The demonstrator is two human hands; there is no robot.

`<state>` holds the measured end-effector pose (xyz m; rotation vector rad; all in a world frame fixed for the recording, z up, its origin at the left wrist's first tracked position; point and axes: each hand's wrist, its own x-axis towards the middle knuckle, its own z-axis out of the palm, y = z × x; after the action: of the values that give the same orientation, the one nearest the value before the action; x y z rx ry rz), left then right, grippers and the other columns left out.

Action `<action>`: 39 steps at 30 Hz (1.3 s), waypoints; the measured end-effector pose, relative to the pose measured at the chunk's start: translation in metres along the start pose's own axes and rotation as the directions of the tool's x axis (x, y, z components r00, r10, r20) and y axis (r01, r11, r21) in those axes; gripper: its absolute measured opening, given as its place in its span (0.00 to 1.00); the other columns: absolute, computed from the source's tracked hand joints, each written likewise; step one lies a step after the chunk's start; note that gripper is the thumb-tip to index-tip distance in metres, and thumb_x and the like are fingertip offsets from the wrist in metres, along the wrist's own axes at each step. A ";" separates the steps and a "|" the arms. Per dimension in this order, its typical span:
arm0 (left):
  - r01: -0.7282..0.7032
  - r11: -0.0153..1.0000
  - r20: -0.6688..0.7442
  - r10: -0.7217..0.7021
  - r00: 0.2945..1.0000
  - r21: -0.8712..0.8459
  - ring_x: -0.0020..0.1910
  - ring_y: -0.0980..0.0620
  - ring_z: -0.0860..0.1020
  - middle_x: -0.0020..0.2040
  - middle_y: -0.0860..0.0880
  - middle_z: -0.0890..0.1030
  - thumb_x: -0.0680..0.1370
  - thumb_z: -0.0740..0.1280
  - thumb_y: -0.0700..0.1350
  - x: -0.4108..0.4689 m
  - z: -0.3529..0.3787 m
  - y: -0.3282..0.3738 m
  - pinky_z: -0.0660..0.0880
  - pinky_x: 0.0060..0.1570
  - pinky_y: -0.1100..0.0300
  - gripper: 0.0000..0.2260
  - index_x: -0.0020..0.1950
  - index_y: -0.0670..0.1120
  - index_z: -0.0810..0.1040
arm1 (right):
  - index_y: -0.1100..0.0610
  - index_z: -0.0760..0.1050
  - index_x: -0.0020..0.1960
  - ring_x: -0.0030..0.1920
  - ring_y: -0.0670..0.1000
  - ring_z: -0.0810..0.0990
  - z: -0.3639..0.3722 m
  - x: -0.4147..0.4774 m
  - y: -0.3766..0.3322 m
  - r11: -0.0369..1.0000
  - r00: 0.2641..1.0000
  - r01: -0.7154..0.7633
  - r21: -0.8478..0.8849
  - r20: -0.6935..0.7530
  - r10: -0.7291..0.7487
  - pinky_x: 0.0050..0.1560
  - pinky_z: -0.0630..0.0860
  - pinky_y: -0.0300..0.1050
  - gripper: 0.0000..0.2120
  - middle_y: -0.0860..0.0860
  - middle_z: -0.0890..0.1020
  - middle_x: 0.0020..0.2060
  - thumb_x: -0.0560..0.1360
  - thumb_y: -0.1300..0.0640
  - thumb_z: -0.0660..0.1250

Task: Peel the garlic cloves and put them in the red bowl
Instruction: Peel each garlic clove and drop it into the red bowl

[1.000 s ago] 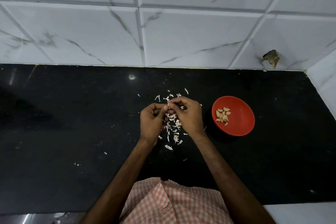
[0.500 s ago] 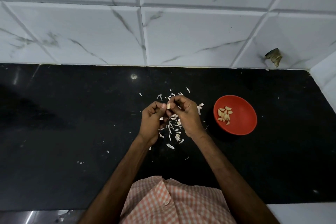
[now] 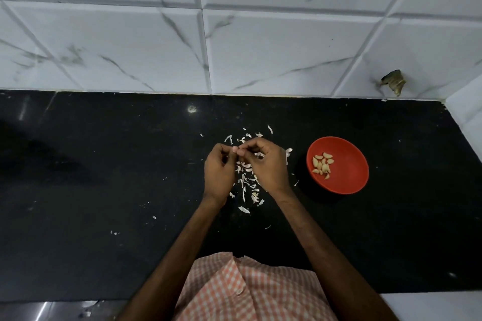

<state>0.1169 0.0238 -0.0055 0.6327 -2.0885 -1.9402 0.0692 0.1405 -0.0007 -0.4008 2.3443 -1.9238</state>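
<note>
Garlic cloves (image 3: 323, 166), peeled and pale yellow, are located below the white marble-veined tile wall (image 3: 260, 47), on the black countertop (image 3: 104, 190), inside the red bowl (image 3: 347, 182). The left hand (image 3: 219, 172) and right hand (image 3: 268, 169), fingers curled, pinch a small pale piece (image 3: 236, 149) over scattered white peel scraps (image 3: 245, 185).

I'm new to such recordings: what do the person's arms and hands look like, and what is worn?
The left forearm and right forearm are bare, no sleeves in view. The left hand and right hand show no gloves, rings, watch or bands. Below them is an orange-and-white checked cloth shirt with a small round white button.
</note>
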 end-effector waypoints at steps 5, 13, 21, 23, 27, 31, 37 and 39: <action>-0.104 0.986 -0.093 0.117 0.989 0.134 0.38 0.58 0.80 0.38 0.53 0.81 0.83 0.66 0.44 0.000 -0.001 -0.003 0.77 0.41 0.58 0.07 0.46 0.44 0.77 | 0.60 0.83 0.47 0.44 0.50 0.87 0.011 -0.005 0.003 0.994 0.994 -0.108 0.029 0.002 0.108 0.50 0.84 0.57 0.02 0.51 0.87 0.41 0.75 0.65 0.74; 0.002 0.975 0.036 0.006 0.999 -0.221 0.40 0.52 0.81 0.45 0.48 0.84 0.81 0.69 0.40 -0.003 -0.001 -0.002 0.78 0.29 0.58 0.05 0.55 0.40 0.79 | 0.54 0.83 0.43 0.45 0.52 0.85 0.014 -0.009 0.002 0.958 0.962 -0.206 0.198 -0.140 0.236 0.52 0.83 0.59 0.05 0.50 0.86 0.41 0.75 0.63 0.75; -0.012 0.955 -0.047 -0.002 0.999 -0.298 0.34 0.49 0.81 0.39 0.42 0.84 0.80 0.69 0.35 -0.006 0.006 -0.003 0.80 0.33 0.59 0.03 0.50 0.36 0.82 | 0.56 0.82 0.44 0.37 0.49 0.86 0.014 -0.005 -0.003 0.970 0.959 -0.232 0.065 -0.149 0.240 0.39 0.85 0.49 0.05 0.52 0.86 0.38 0.77 0.64 0.72; -0.021 0.955 -0.063 0.002 0.998 -0.297 0.35 0.51 0.82 0.40 0.41 0.84 0.80 0.69 0.35 -0.007 0.010 -0.001 0.81 0.35 0.59 0.04 0.51 0.35 0.81 | 0.57 0.82 0.44 0.36 0.48 0.85 0.016 -0.003 -0.005 0.979 0.964 -0.201 -0.013 -0.181 0.196 0.37 0.85 0.50 0.04 0.49 0.85 0.37 0.77 0.64 0.72; -0.002 0.934 -0.096 -0.035 0.995 -0.358 0.38 0.49 0.82 0.44 0.38 0.83 0.80 0.68 0.36 -0.003 0.009 -0.001 0.82 0.36 0.57 0.06 0.53 0.34 0.81 | 0.57 0.83 0.48 0.42 0.47 0.85 0.013 -0.002 -0.007 0.987 0.980 -0.133 -0.089 -0.162 0.117 0.45 0.84 0.51 0.05 0.48 0.85 0.40 0.78 0.63 0.69; 0.006 0.934 -0.106 -0.046 0.993 -0.357 0.48 0.34 0.83 0.48 0.36 0.84 0.81 0.69 0.40 0.000 0.006 -0.007 0.83 0.41 0.41 0.06 0.53 0.38 0.81 | 0.58 0.85 0.51 0.43 0.45 0.85 0.007 -0.005 -0.013 0.992 0.993 -0.097 -0.085 -0.073 0.091 0.47 0.83 0.43 0.07 0.47 0.86 0.42 0.79 0.55 0.71; 0.033 0.939 -0.090 -0.067 0.994 -0.342 0.42 0.46 0.83 0.45 0.41 0.83 0.81 0.69 0.39 -0.002 0.006 -0.005 0.82 0.35 0.52 0.05 0.51 0.37 0.80 | 0.57 0.85 0.46 0.43 0.50 0.86 0.008 -0.002 -0.005 0.986 0.986 -0.161 -0.030 -0.033 0.160 0.50 0.83 0.56 0.02 0.49 0.86 0.39 0.75 0.58 0.75; 0.039 0.940 -0.088 -0.072 0.993 -0.338 0.40 0.49 0.83 0.43 0.42 0.83 0.80 0.69 0.37 -0.004 0.006 -0.005 0.82 0.33 0.54 0.05 0.52 0.36 0.80 | 0.56 0.85 0.44 0.43 0.52 0.86 0.007 -0.002 -0.003 0.978 0.978 -0.207 0.011 -0.039 0.207 0.50 0.83 0.60 0.02 0.50 0.86 0.39 0.75 0.61 0.75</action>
<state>0.1184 0.0306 -0.0108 0.7019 -1.6417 -2.1774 0.0735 0.1338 0.0006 -0.1123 2.2987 -1.8586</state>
